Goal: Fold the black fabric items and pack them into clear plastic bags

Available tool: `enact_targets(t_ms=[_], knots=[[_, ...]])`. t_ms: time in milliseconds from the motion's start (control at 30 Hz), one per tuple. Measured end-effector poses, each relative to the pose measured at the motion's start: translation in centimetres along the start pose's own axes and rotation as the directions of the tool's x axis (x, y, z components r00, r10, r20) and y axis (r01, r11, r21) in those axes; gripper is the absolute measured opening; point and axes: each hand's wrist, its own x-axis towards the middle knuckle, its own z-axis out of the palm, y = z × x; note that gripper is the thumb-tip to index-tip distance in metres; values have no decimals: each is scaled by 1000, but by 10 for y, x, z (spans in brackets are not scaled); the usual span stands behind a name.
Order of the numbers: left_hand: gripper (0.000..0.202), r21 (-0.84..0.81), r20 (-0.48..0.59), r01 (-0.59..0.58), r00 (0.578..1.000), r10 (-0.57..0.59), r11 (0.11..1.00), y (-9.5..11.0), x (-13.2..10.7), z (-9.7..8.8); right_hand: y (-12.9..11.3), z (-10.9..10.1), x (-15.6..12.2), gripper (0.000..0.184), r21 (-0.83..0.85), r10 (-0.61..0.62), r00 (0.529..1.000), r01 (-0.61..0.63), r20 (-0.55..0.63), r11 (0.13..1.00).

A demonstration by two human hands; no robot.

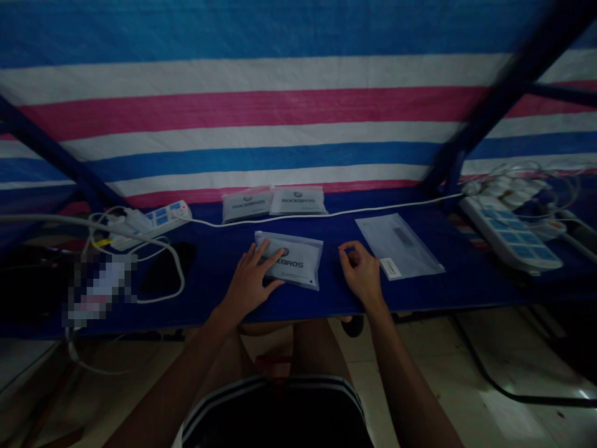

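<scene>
My left hand [252, 274] lies with fingers spread over the left part of a frosted zip pouch [301, 274] printed ROCKBROS, which rests flat on the blue tabletop. Just right of that pouch, my right hand [361, 270] hovers at the table's front part with thumb and fingers curled into a pinch. Whatever may be between those fingertips is too small to see. Beside the right hand lies a flat translucent zip bag [401, 242], with a white label [390, 268] at its lower left corner.
Two more ROCKBROS pouches, a left one [247, 204] and a right one [298, 200], sit at the back behind a white cable [373, 208]. Power strips stand at left [168, 214] and right [513, 233] among tangled cords. A striped sheet [280, 112] hangs behind the blue table [336, 230].
</scene>
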Motion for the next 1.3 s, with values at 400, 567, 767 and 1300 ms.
enact_targets(t_ms=[400,567,767,1300], knots=[[55,-48,-336,99,935,-110,994,-35,25,-22,4,1,1,22,28,-17,1000,17,18,999],[63,133,-374,274,904,-208,952,-58,59,-40,4,1,1,21,36,-23,999,22,22,999],[74,220,-184,357,929,-321,908,-77,55,-8,4,1,1,21,41,-15,1000,14,24,999],[55,144,-261,251,943,-208,957,-55,-6,-18,4,0,1,21,25,-20,999,20,28,999]])
